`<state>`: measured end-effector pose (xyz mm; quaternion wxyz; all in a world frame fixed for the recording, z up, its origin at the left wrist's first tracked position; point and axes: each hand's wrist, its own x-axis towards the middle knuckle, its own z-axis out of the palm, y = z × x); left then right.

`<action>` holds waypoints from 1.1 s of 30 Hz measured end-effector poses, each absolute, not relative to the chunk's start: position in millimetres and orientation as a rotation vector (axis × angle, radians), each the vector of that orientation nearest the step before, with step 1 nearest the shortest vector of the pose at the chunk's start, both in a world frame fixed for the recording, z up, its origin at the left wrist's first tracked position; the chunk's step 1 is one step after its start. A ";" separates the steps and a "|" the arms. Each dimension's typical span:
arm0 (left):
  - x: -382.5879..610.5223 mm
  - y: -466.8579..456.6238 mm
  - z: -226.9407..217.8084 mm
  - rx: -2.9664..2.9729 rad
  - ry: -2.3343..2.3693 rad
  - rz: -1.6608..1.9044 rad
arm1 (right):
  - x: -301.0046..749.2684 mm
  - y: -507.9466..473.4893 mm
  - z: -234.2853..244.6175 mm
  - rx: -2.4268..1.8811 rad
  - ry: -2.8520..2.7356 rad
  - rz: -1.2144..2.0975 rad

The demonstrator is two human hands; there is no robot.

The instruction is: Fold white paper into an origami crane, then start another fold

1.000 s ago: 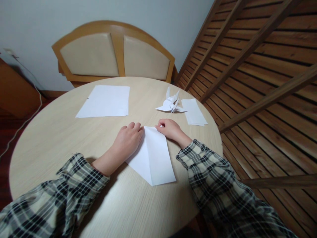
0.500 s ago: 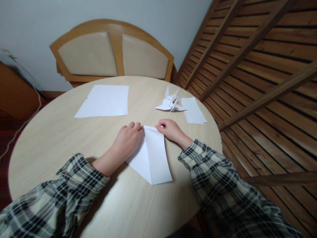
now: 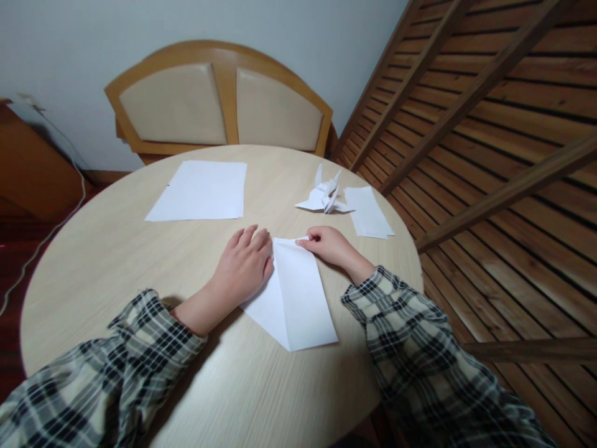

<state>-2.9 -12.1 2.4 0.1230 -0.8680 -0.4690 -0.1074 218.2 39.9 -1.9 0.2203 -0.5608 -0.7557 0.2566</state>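
Note:
A folded white paper sheet [image 3: 296,298] lies on the round pale wooden table [image 3: 116,261] in front of me, one flap folded over along a slanted crease. My left hand [image 3: 242,267] rests flat on the sheet's left part, fingers stretched out and together. My right hand [image 3: 326,244] has its fingers curled, pinching the sheet's far right corner against the table. Both sleeves are plaid.
A stack of flat white sheets [image 3: 200,190] lies at the far left of the table. A folded paper crane [image 3: 323,196] and some small paper pieces [image 3: 370,211] lie at the far right. A wooden chair [image 3: 219,102] stands behind the table; slatted wooden boards [image 3: 489,124] are on the right.
My left hand's fingers have stretched out a little flatter on the sheet. My right hand stays at the far corner. The view has shifted slightly.

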 end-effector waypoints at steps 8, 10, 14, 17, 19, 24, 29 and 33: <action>-2.6 2.3 -0.1 -2.581 -1.466 -0.295 | 210.2 44.9 -4.5 -1.642 -2.026 0.440; -2.6 5.9 0.1 -2.577 -1.483 -0.279 | 208.9 49.0 -6.1 -1.649 -2.013 0.406; -3.1 12.2 -1.9 -2.571 -1.537 -0.257 | 208.6 53.9 -9.5 -1.651 -1.986 0.385; -3.0 13.7 -2.7 -2.565 -1.577 -0.252 | 210.0 54.2 -10.7 -1.630 -1.999 0.396; -2.5 13.1 -2.5 -2.563 -1.587 -0.253 | 211.2 53.9 -10.6 -1.607 -2.012 0.423; -1.8 11.4 -2.5 -2.557 -1.593 -0.252 | 213.1 54.0 -9.4 -1.587 -2.013 0.511; -1.4 11.2 -4.1 -2.556 -1.625 -0.256 | 214.7 52.5 -7.6 -1.580 -2.004 0.577; -2.0 11.5 -5.8 -2.569 -1.677 -0.284 | 217.2 51.6 -8.5 -1.547 -1.973 0.621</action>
